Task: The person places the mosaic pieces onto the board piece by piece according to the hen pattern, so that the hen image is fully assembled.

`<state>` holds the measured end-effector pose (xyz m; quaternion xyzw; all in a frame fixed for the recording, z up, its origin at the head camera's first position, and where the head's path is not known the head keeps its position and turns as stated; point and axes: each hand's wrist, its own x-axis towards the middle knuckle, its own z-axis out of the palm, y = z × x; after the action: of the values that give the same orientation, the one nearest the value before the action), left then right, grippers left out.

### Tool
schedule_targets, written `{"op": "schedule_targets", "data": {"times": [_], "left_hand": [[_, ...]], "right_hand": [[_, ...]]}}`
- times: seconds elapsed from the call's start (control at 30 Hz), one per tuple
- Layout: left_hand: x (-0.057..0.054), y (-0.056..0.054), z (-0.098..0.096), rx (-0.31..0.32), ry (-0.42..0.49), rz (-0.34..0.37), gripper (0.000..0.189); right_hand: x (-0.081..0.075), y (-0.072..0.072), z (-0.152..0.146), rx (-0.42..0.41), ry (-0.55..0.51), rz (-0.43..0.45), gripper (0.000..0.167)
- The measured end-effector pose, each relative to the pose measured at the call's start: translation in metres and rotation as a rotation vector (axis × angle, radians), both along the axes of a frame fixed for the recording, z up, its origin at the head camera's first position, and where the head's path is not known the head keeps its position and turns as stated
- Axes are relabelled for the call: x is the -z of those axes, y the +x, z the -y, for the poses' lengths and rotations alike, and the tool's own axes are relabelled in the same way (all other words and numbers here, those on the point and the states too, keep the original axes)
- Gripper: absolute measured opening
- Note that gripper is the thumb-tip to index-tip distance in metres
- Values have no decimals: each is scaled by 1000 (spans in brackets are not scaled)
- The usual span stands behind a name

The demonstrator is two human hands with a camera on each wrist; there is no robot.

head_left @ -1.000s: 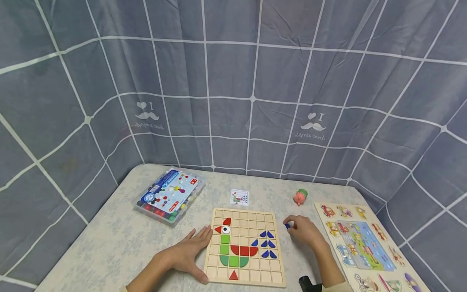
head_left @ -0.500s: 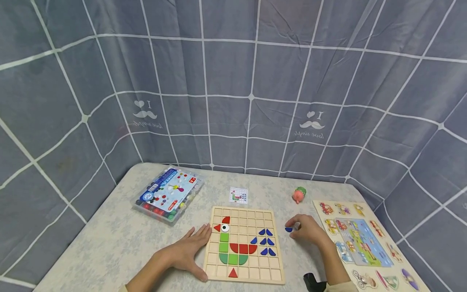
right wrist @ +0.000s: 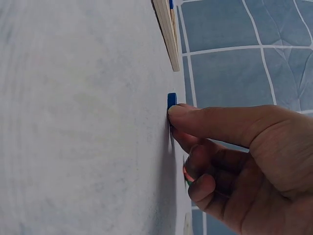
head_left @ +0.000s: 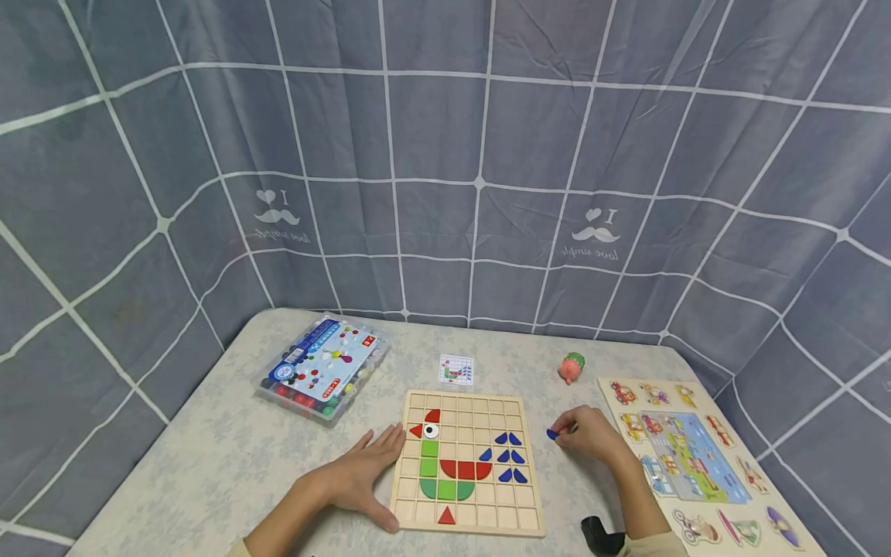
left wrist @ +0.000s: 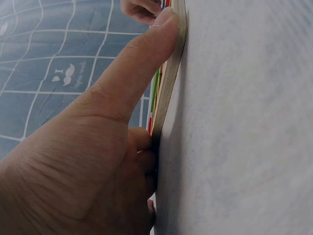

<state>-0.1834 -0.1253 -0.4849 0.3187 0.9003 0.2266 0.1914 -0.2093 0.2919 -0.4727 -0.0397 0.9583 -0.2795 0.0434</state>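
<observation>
A wooden grid board (head_left: 501,520) lies in the middle of the table, with red, green and blue pieces and a round eye piece (head_left: 431,430) forming a bird. My left hand (head_left: 355,473) is spread along its left edge, thumb and fingertips touching the side; in the left wrist view the thumb (left wrist: 142,58) presses the board's edge. Right of the board, my right hand (head_left: 592,435) pinches a small blue puzzle piece (head_left: 552,434) between thumb and finger. In the right wrist view that blue piece (right wrist: 171,100) sits at the fingertips, close over the table.
A small picture card (head_left: 456,370) lies behind the board. A clear case of coloured balls (head_left: 323,367) stands back left. A strawberry-like toy (head_left: 571,368) sits back right, and a wooden picture puzzle (head_left: 703,464) covers the right side. A grey curtain (head_left: 445,155) surrounds the table.
My right hand has shifted slightly right, and the blue piece has turned between its fingers. My left hand stays at the board's edge.
</observation>
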Motion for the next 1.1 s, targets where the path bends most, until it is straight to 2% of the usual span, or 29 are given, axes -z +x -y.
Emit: {"op": "schedule_targets", "data": {"times": [0.33,0.5,0.6,0.77,0.9,1.1], "left_hand": [[2,0,-2,5,13,3,129],[4,1,-1,4,7,1,130],[4,0,1,-4,4,-1,130],[2,-2,3,-3,2,-9,130],[1,-2,3,2,5,-13,129],[2,-1,0,0,1,0,129]], "right_hand": [[-1,9,0,20,-13,9,9],[-6,22,-1,-32,-4,18,9],[-9,30,0,-55,-32,60,8],[-11,41,6,-144,-76,84,8],[-17,47,15,-201,-84,73,8],[-24,56,35,-269,-117,113,9]]}}
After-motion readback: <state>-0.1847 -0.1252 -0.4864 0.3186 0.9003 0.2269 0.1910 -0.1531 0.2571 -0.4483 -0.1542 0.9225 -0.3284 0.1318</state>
